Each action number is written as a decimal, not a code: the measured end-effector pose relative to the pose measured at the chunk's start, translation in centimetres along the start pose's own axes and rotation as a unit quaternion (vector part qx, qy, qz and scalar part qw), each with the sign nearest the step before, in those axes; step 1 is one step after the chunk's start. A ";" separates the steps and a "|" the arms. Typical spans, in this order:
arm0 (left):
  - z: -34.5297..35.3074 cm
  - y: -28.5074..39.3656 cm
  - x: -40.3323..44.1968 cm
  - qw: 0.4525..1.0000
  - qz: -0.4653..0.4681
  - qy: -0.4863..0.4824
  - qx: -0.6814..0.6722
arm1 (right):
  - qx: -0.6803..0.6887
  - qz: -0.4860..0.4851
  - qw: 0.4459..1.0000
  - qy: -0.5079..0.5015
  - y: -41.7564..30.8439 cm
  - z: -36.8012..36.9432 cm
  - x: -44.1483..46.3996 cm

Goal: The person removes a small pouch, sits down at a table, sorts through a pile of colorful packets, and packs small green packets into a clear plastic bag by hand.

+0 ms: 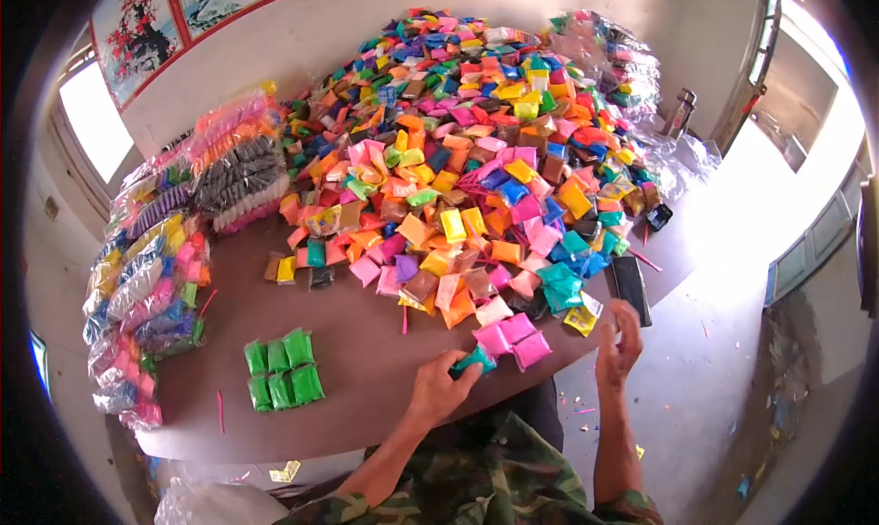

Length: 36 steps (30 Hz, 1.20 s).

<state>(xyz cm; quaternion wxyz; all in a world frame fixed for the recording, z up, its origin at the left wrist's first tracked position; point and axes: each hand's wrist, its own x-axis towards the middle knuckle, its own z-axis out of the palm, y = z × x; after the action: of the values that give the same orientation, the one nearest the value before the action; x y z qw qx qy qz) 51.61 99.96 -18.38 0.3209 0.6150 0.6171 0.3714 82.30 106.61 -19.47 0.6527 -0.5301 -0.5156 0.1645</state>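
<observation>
Pinched a teal packet (pixel 482 360), likely light, squashy and slippery-skinned, best gripped across its plump middle, in the left hand (pixel 439 389) beside pink packets (pixel 530 350) near the bench (pixel 366 351) edge, and held the right hand (pixel 619 353) half-open, apparently empty.

pale plain wall (pixel 330 31), red-bordered blossom picture (pixel 137 31) upper left; brown curved-edge table (pixel 366 369); grey littered floor (pixel 668 415); bright daylight through right doorway (pixel 778 177).
</observation>
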 end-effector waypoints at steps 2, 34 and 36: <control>0.1 -0.3 -0.5 1.000 0.014 0.006 0.009 | 0.070 -0.025 0.997 -0.001 -5.0 0.4 2.0; 0.2 -1.4 -2.7 0.992 0.094 0.088 -0.007 | -0.162 -0.644 0.743 -0.083 -35.5 -4.0 9.1; 0.5 -1.7 -2.4 0.990 0.085 0.107 -0.030 | -0.165 -0.638 0.747 -0.083 -35.1 -4.0 8.7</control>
<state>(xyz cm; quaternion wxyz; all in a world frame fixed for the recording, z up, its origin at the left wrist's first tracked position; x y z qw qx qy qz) 51.21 97.66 -20.25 0.2389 0.6123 0.5818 0.4791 77.63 97.63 15.48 0.4624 -0.1615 -0.8048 -0.3352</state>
